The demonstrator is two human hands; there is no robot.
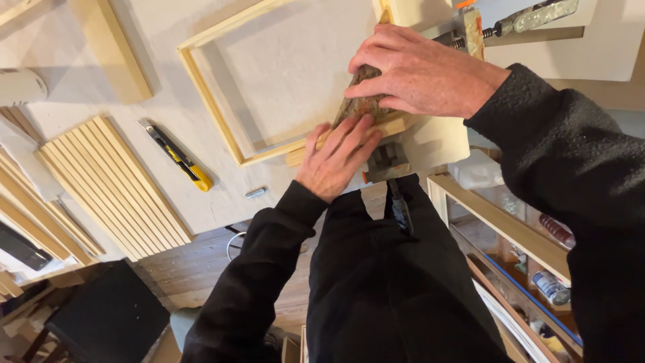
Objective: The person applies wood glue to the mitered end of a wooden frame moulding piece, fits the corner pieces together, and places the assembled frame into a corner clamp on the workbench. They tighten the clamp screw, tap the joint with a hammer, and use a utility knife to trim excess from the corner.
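Note:
A pale wooden frame lies on the white worktable, its right corner clamped against a wooden block. My right hand presses down on a rough brown block that rests on that corner. My left hand lies flat with its fingers spread on the frame's lower rail, fingertips touching the brown block. A metal clamp reaches in from the top right, and another clamp sits under the table edge by my left hand.
A yellow-and-black utility knife lies left of the frame, with a small metal piece near it. Several wooden slats are laid side by side at the left. Shelves with cans stand at the lower right; a dark stool at the lower left.

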